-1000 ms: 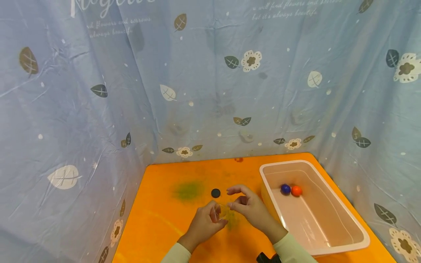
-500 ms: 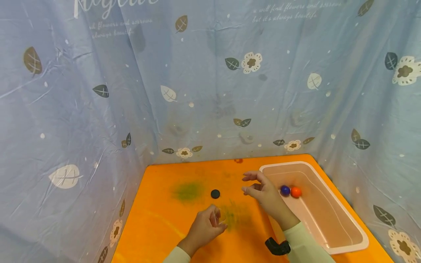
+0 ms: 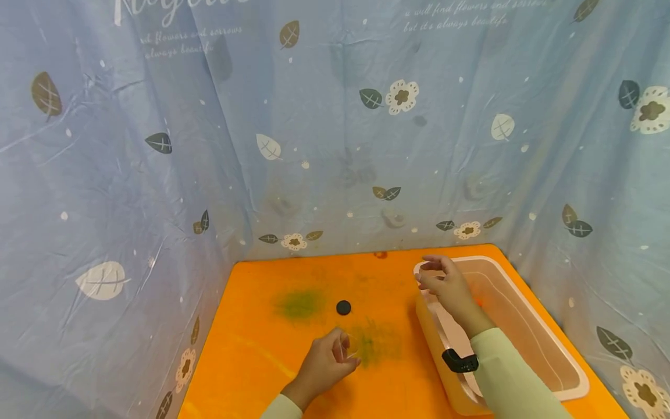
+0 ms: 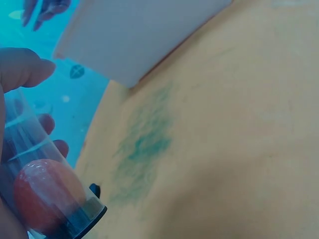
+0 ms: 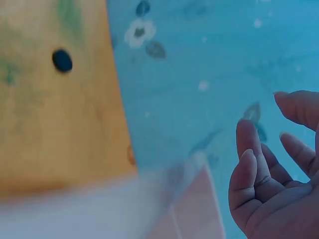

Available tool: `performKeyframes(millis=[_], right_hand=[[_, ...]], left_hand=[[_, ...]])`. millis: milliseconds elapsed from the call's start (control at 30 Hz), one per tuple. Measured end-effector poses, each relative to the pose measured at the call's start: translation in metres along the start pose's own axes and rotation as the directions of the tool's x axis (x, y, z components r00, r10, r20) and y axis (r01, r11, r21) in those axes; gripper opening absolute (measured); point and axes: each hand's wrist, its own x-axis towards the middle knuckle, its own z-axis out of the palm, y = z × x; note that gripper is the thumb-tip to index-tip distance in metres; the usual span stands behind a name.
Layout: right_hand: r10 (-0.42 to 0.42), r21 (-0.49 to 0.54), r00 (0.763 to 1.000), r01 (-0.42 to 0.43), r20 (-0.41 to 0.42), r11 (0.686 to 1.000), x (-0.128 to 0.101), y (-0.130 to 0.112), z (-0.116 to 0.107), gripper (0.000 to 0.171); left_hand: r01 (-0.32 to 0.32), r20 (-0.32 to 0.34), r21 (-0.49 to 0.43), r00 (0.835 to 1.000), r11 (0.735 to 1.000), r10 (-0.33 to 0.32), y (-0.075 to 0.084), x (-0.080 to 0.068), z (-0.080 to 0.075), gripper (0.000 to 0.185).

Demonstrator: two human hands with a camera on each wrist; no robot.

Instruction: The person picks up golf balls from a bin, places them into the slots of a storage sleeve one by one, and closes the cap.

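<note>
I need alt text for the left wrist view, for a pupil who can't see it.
A left hand holds a tilted clear container with a reddish ball inside. Beyond are a table with a green smudge, a pale tub and, at top left, part of the right hand.

R hand [image 5: 279, 199], fingers loosely bent, is up in front of a blue cloth [image 5: 189, 94] w/ leaf prints & a white flower print [image 5: 139, 33], the flower up & L of the fingertips. Low, just L of the hand: corner of a pale bin [image 5: 70, 211], pinkish inside, nr side blurred. Far L of the hand, past the bin: tan-orange tabletop [image 5: 89, 124] w/ green smudges [image 5: 70, 20] & a dark disc [image 5: 62, 60].
</note>
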Motion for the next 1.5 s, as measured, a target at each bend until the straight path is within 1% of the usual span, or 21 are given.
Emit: performKeyframes(millis=[200, 367, 467, 667, 767, 867, 933, 1133, 1367, 1433, 1500], right_hand=[[0.055, -0.048, 0.997, -0.058, -0.063, 0.997, 0.012, 0.019, -0.022, 0.061], [0.117, -0.064, 0.985, -0.126, -0.128, 0.990, 0.022, 0.037, -0.036, 0.067], [0.167, -0.066, 0.975, -0.178, -0.148, 0.982, 0.026, 0.049, -0.041, 0.071], [0.201, -0.041, 0.962, -0.212, -0.183, 0.976, 0.029, 0.073, -0.048, 0.071], [0.233, -0.083, 0.948, -0.256, -0.217, 0.963, 0.030, 0.084, -0.054, 0.072], [0.267, -0.137, 0.930, -0.308, -0.254, 0.942, 0.030, 0.093, -0.058, 0.071], [0.273, -0.159, 0.926, -0.320, -0.262, 0.934, 0.031, 0.099, -0.059, 0.068], [0.230, -0.202, 0.939, -0.285, -0.256, 0.937, 0.035, 0.118, -0.056, 0.060], [0.250, -0.230, 0.943, -0.298, -0.218, 0.926, 0.037, 0.129, -0.051, 0.060], [0.229, -0.241, 0.950, -0.278, -0.214, 0.930, 0.037, 0.132, -0.051, 0.055], [0.195, -0.271, 0.958, -0.248, -0.209, 0.930, 0.036, 0.136, -0.051, 0.044]], left_hand=[[-0.003, -0.008, -0.005, 1.000, 1.000, 0.003, -0.002, -0.002, -0.002, 0.030], [0.000, -0.013, -0.008, 1.000, 1.000, 0.000, -0.007, -0.003, -0.002, 0.030], [-0.003, -0.020, -0.007, 1.000, 1.000, 0.003, -0.008, -0.004, -0.002, 0.029], [-0.009, -0.027, -0.005, 1.000, 1.000, 0.009, -0.009, -0.004, -0.003, 0.029], [-0.009, -0.029, -0.009, 1.000, 1.000, 0.009, -0.008, -0.004, -0.003, 0.029], [-0.009, -0.029, -0.012, 1.000, 1.000, 0.009, -0.008, -0.005, -0.003, 0.029], [-0.007, -0.026, -0.016, 1.000, 1.000, 0.007, -0.008, -0.005, -0.004, 0.029], [-0.004, -0.027, -0.016, 1.000, 1.000, 0.004, -0.009, -0.005, -0.005, 0.028], [0.010, -0.025, -0.034, 1.000, 0.999, -0.011, -0.010, -0.004, -0.005, 0.031], [0.017, -0.026, -0.034, 0.999, 0.999, -0.018, -0.011, -0.004, -0.005, 0.031], [0.023, -0.028, -0.031, 0.999, 0.999, -0.024, -0.012, -0.004, -0.004, 0.031]])
